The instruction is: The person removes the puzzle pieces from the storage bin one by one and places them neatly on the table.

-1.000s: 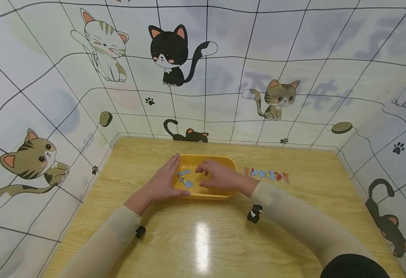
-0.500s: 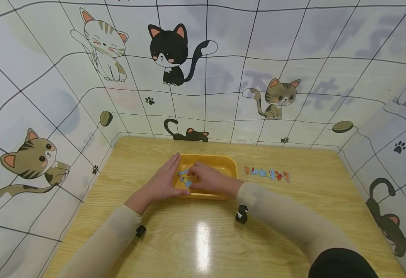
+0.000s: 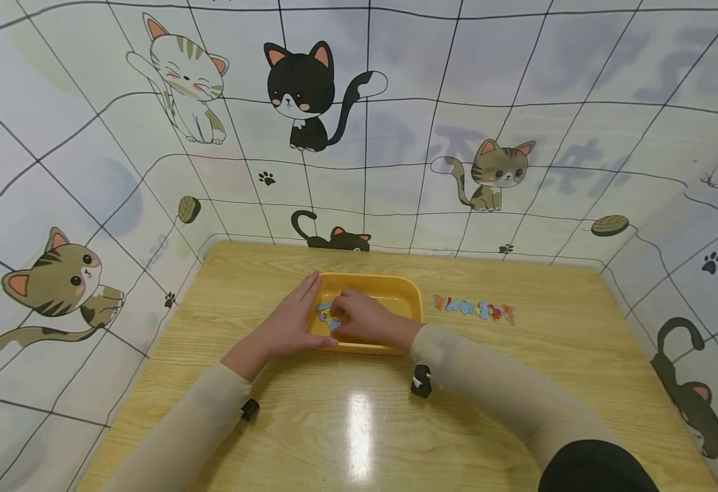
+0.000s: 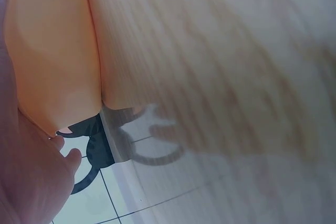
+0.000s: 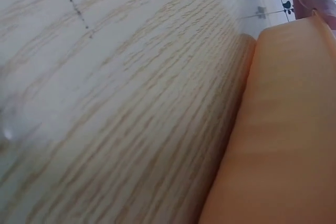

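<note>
Both hands (image 3: 328,324) inside tray rim (image 3: 417,294)

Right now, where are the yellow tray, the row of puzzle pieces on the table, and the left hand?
yellow tray (image 3: 404,295): head view, bare inner wall at its right end.
row of puzzle pieces (image 3: 474,309): head view, middle of the row.
left hand (image 3: 287,322): head view, back of the hand.

Both hands crowd the left end of the yellow tray (image 3: 404,290); its right half is open. Puzzle strip (image 3: 473,308) blocks table (image 3: 359,424) just right (near side free).
</note>
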Motion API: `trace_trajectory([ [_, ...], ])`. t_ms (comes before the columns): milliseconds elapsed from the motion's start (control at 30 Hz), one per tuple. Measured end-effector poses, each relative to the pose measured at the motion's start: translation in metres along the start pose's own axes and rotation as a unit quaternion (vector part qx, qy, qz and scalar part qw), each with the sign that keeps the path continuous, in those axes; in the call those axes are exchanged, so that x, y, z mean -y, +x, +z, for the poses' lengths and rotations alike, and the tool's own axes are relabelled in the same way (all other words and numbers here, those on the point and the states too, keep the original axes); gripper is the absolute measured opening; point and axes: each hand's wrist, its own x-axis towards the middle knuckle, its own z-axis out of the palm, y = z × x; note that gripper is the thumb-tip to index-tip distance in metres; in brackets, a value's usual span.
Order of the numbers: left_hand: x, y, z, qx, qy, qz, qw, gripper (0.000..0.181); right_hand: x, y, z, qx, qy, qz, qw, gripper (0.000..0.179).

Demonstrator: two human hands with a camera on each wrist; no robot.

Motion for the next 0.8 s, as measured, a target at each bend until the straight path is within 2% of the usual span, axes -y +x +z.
trace_trajectory([
  [200,0.001,0.000,0.000,-0.005,0.001,0.004,1.0000,0.143,0.000,0.005,0.005,-0.002,-0.009,0.014,0.9999,0.037],
  [600,0.001,0.001,0.001,-0.005,0.007,-0.004,1.0000,0.142,-0.001,0.005,0.006,-0.010,-0.019,0.011,0.9997,0.027],
  [800,-0.001,0.000,0.001,-0.001,0.008,-0.009,0.9999,0.141,-0.014,0.008,0.012,-0.016,-0.018,-0.002,0.9997,0.027],
])
